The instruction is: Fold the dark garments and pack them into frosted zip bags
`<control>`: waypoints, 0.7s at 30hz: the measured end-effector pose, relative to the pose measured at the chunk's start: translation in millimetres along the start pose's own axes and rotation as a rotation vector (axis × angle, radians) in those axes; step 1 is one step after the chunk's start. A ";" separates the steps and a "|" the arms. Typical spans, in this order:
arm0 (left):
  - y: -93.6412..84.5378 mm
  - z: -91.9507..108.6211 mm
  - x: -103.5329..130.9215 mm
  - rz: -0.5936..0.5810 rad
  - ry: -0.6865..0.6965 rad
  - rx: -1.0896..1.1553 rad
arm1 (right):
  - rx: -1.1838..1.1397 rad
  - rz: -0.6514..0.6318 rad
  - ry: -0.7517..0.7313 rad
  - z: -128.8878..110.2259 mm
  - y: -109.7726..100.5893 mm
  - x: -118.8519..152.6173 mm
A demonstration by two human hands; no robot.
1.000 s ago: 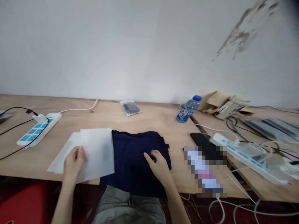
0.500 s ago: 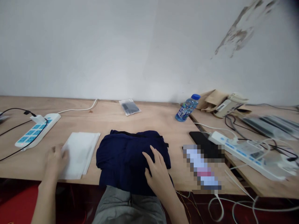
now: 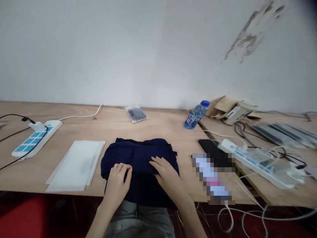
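Note:
A folded navy-blue piece of clothing (image 3: 141, 153) lies at the front of the table, its lower part hanging towards my lap. My left hand (image 3: 119, 180) is on the left side of its front fold, fingers curled over the cloth and thumb close to the forefinger. On the right side rests my right hand (image 3: 165, 175), its fingers stretched over the fabric and the thumb beside the fold's edge. Left of the clothing is a stack of whitish translucent plastic bags (image 3: 76, 165), touched by neither hand.
A power strip (image 3: 37, 140) sits at the left, another power strip (image 3: 257, 163) at the right with tangled cables. Nearby are a black phone (image 3: 215, 150), a pixelated lit phone (image 3: 210, 177), a blue-capped bottle (image 3: 196, 115), a paper cup (image 3: 239, 112) and a small packet (image 3: 136, 114).
My left hand has moved right, from the plastic bags onto the navy clothing. The fingers of my right hand have come closer together on the cloth.

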State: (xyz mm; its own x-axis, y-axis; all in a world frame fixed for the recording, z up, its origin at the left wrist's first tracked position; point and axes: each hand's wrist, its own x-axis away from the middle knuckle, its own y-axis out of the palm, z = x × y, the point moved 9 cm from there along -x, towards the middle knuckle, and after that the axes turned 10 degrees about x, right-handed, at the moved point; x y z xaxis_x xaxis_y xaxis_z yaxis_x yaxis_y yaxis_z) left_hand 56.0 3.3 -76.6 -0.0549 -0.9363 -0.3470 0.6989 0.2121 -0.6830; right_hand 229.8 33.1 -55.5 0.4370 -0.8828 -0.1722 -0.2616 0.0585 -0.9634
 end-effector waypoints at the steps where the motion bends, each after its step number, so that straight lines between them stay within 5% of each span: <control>1: 3.2 0.2 0.4 -0.010 -0.004 0.004 | -0.026 -0.032 0.012 3.6 -1.0 -0.9; 7: 3.0 -1.1 2.8 -0.021 -0.022 0.050 | -0.182 -0.162 -0.010 17.4 -9.4 -12.8; 13: 13.4 5.9 3.4 -0.067 -0.126 0.282 | -0.337 0.118 0.069 9.2 -58.1 -32.2; 17: 18.9 -3.5 -5.3 0.049 -0.283 0.455 | -0.580 0.187 0.113 -10.0 -83.9 -36.1; 21: 21.3 11.7 -31.9 -0.020 -0.156 0.617 | -0.952 0.175 0.191 -17.9 -90.8 -36.0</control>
State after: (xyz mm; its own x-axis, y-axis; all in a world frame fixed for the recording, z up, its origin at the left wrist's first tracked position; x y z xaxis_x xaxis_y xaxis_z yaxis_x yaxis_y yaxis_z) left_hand 81.0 34.4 -72.5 0.0000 -0.9779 -0.2089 0.9836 0.0377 -0.1765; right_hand 222.4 51.2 41.8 0.2015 -0.9628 -0.1798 -0.9293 -0.1299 -0.3458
